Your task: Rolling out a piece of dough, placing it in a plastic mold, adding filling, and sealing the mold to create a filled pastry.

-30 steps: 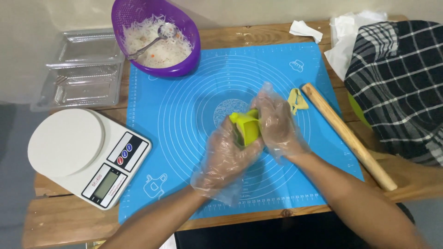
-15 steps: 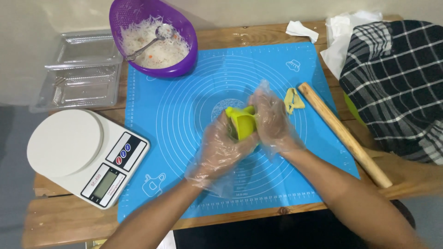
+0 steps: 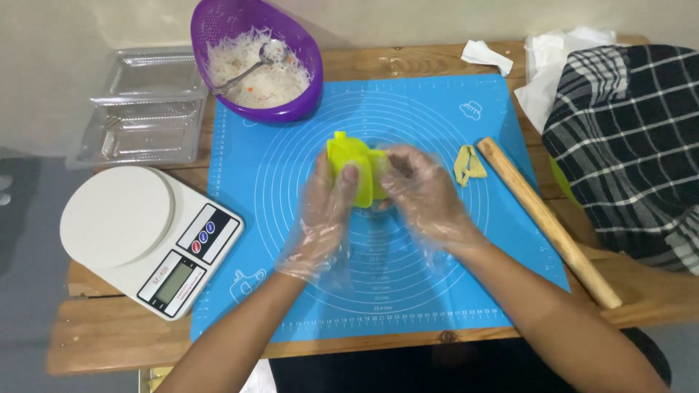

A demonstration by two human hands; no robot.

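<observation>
- Left hand [image 3: 324,211], in a clear disposable glove, clamps the left side of a yellow-green plastic press mould [image 3: 354,171], thumb laid over its face.
- Right hand [image 3: 426,196], gloved alike, closes on the mould's right edge; both hands meet around the mould, which is held just above the middle of the blue silicone mat [image 3: 408,291].
- Mat: printed with white concentric circles and ruler marks along its edges; it lies on the wooden surface [image 3: 109,335].
- Just right of the right hand: a small strip of pale yellow dough [image 3: 467,164] on the mat, beside a wooden rolling pin [image 3: 546,218] lying diagonally.
- Purple bowl [image 3: 255,58], beyond the hands at the mat's top-left corner: holds white shredded filling with orange flecks and a metal spoon [image 3: 251,67].
- Far left: clear plastic tray [image 3: 142,109], contents unclear; white digital kitchen scale [image 3: 145,236] with grey display.
- Far right: black-and-white checked cloth [image 3: 626,145]; white crumpled paper [image 3: 486,55] at the top edge.
</observation>
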